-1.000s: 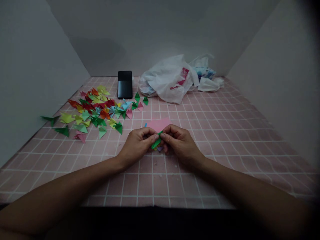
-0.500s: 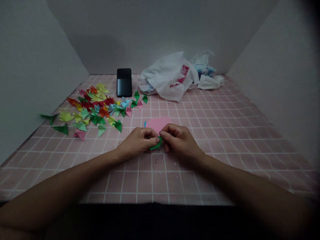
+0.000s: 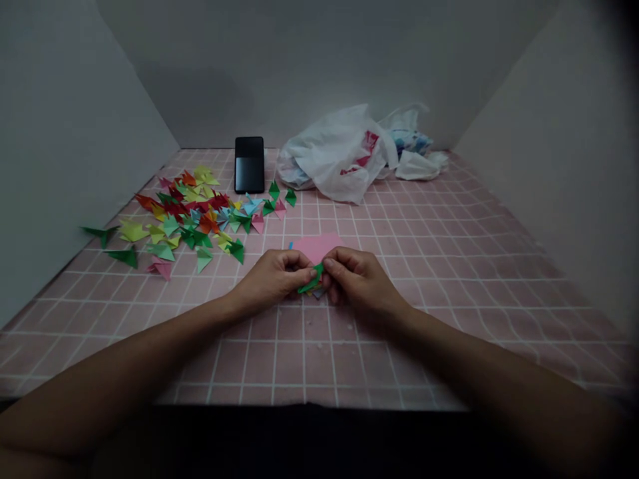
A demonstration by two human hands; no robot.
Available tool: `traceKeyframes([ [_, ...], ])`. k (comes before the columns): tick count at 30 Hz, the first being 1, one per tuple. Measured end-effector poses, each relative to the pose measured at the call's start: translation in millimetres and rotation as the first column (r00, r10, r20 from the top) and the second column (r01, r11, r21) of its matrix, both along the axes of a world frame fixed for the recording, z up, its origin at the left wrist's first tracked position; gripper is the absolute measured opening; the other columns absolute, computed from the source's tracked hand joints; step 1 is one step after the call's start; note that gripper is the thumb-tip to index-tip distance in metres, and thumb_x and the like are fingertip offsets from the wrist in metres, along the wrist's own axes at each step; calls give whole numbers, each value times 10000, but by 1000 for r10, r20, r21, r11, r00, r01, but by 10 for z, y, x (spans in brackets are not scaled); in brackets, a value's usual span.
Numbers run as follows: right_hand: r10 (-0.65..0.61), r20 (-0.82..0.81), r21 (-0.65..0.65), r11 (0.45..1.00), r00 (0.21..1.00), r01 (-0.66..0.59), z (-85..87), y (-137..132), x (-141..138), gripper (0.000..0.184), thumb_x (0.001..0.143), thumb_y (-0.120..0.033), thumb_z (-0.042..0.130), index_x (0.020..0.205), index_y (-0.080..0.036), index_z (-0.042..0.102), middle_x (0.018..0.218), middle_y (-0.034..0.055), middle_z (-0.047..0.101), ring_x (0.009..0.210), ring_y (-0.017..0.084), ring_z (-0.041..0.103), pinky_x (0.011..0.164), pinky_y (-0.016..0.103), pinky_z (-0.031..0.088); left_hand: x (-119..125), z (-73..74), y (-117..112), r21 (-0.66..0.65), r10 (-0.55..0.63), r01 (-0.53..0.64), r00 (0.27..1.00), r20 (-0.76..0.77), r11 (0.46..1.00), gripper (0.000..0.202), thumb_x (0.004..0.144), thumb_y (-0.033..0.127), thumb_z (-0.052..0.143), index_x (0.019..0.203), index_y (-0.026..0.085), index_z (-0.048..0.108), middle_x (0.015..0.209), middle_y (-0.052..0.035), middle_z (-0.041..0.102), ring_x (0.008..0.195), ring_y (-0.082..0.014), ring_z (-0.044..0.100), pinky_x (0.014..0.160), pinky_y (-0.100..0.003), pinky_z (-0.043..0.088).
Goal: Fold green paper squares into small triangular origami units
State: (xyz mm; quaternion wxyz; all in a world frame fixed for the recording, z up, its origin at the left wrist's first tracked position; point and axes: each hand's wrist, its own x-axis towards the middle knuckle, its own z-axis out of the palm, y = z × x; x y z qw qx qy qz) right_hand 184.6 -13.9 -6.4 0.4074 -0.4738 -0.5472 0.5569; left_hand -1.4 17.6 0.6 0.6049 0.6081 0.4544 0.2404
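Between my two hands is a small folded piece of green paper. My left hand is closed, pinching its left side between thumb and forefinger. On the other side, the fingertips of my right hand pinch its upper right corner. Under and behind the hands lies a pink paper sheet on a stack of coloured paper, partly hidden by my fingers. A bit of blue shows at the stack's left edge. Many folded paper shapes in green, red, yellow, orange, pink and blue lie spread to the left.
A black phone leans upright near the back wall. Right of it sits a crumpled white plastic bag, with a blue-and-white packet and a white tissue beside it. Pale walls enclose the pink checked tabletop on three sides.
The green paper has risen slightly and tilted in my fingers. My left hand has moved up a little, showing more of the coloured stack beneath. My right hand stays nearly in place.
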Motion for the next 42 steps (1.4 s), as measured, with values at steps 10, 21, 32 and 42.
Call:
traceKeyframes([
  [10,-24,-152,-128,992,988,4,-8,16,-10,194,839,-319,700,750,-199,576,520,-51,571,410,77,497,417,201,378,-9,-42,2,-1,37,-37,997,67,999,299,772,433,751,788,152,650,642,20,591,521,-79,485,500,-208,359],
  [21,7,-218,-126,991,976,-35,-30,6,-21,212,865,-335,691,770,-183,578,629,-33,633,453,64,538,452,198,421,-16,-63,-12,-8,9,-8,990,141,1000,349,862,487,692,800,146,652,729,-16,636,582,-88,508,562,-227,390],
  [32,21,-231,-113,992,973,-48,-48,9,-10,188,870,-311,692,771,-188,588,632,-31,635,460,67,537,457,210,419,-30,-85,7,0,-20,20,990,143,1000,333,866,477,679,820,148,656,739,-23,646,584,-95,521,572,-239,399],
  [42,5,-189,-113,993,982,-27,-36,11,-21,195,860,-319,685,761,-194,575,622,-30,627,458,73,530,452,214,409,-24,-60,-1,26,-29,26,991,127,999,330,854,473,680,808,148,642,689,-3,618,560,-91,501,546,-233,376],
])
